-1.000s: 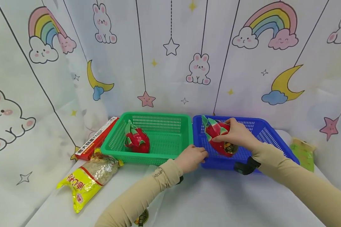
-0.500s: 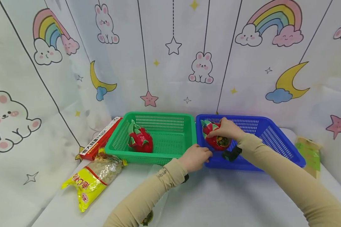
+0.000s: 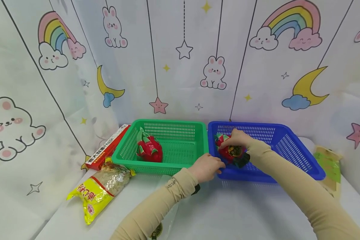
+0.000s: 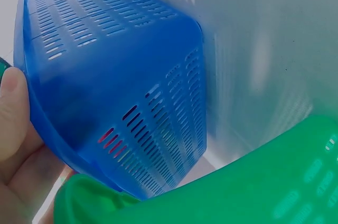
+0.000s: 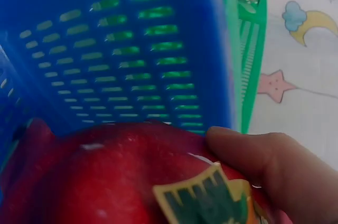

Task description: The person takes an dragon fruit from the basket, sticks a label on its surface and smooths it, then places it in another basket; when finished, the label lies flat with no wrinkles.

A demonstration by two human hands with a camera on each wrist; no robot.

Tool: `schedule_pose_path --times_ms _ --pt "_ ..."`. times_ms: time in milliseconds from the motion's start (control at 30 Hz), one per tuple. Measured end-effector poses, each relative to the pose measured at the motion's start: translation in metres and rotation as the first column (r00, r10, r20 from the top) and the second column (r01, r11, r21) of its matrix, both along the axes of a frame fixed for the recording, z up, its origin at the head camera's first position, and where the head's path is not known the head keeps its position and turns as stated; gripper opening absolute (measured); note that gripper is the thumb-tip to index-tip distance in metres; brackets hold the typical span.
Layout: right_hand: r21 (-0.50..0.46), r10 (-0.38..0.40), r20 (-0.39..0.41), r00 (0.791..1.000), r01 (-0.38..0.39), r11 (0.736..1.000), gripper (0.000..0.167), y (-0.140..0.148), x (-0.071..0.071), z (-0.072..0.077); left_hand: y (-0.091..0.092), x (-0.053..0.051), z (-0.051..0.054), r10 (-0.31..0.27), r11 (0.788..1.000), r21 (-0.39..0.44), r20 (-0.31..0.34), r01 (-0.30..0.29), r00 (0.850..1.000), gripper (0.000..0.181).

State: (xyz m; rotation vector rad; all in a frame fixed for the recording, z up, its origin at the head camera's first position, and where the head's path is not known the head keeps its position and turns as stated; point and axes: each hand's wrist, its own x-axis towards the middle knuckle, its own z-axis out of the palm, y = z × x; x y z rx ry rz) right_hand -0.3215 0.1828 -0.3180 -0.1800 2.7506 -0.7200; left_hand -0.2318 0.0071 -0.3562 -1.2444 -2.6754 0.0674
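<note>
Inside the blue plastic basket [image 3: 270, 176], at its left end, my right hand [image 3: 239, 138] holds a red dragon fruit [image 3: 224, 152] with green-tipped scales and a dark round label. In the right wrist view, the thumb [image 5: 253, 155] presses on the red skin [image 5: 105, 176] beside the gold-edged label [image 5: 203, 197]. My left hand [image 3: 207, 167] grips the blue basket's near left corner. The left wrist view has its thumb [image 4: 13, 108] over the blue rim and fingers beneath. A second dragon fruit [image 3: 150, 149] lies at the left of the green basket [image 3: 180, 150].
Both baskets stand side by side before a patterned curtain [image 3: 183, 83]. A red pasta box [image 3: 106, 146] and a yellow clear-windowed bag [image 3: 102, 186] lie left of the green basket. Right of the blue basket lies a green packet [image 3: 328, 166]. A clear plastic strip [image 3: 169, 213] crosses the table.
My right hand has lowered the dragon fruit deeper into the blue basket. The left hand keeps its grip on the corner. The head view has shifted slightly.
</note>
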Motion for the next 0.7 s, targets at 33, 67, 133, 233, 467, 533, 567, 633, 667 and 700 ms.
schedule_pose_path --times_ms 33,67,133,233,467,533,567,633,667,700 --pt "0.003 0.004 0.003 1.000 -0.004 1.000 0.079 0.000 -0.001 -0.001 0.000 0.000 0.001 0.001 1.000 0.000 -0.002 -0.001 1.000 0.022" --pt "0.008 0.007 0.005 1.000 -0.007 1.000 0.076 0.000 -0.003 -0.002 0.000 -0.001 0.001 0.002 1.000 -0.001 -0.004 -0.002 1.000 0.022" --pt "0.019 0.016 0.009 1.000 -0.016 1.000 0.072 0.001 -0.004 -0.003 0.000 -0.001 0.002 0.004 1.000 -0.005 -0.002 -0.004 1.000 0.022" --pt "0.037 0.028 0.015 0.999 -0.029 0.999 0.069 0.001 -0.006 -0.004 0.000 -0.002 0.002 0.004 1.000 -0.009 0.002 -0.004 1.000 0.022" --pt "0.097 0.048 0.030 0.998 -0.051 0.994 0.072 0.004 -0.011 -0.010 0.000 -0.003 0.001 -0.008 1.000 0.002 -0.005 0.008 1.000 0.022" --pt "0.116 0.046 0.039 0.998 -0.050 0.992 0.074 0.005 -0.012 -0.011 0.000 -0.003 0.000 -0.011 1.000 0.003 -0.005 0.011 1.000 0.022" --pt "0.120 0.048 0.044 0.998 -0.053 0.991 0.075 0.005 -0.013 -0.012 0.000 -0.004 0.000 -0.010 1.000 0.002 -0.005 0.010 1.000 0.022" --pt "0.123 0.049 0.055 0.997 -0.055 0.991 0.077 0.005 -0.014 -0.012 0.000 -0.004 0.000 -0.010 1.000 0.000 -0.005 0.010 1.000 0.022" --pt "0.125 0.050 0.060 0.997 -0.057 0.991 0.079 0.005 -0.015 -0.012 0.000 -0.005 0.000 -0.010 1.000 -0.001 -0.005 0.010 1.000 0.022" --pt "0.124 0.050 0.067 0.997 -0.058 0.991 0.081 0.005 -0.015 -0.012 0.000 -0.005 0.000 -0.009 1.000 -0.001 -0.006 0.009 1.000 0.022"
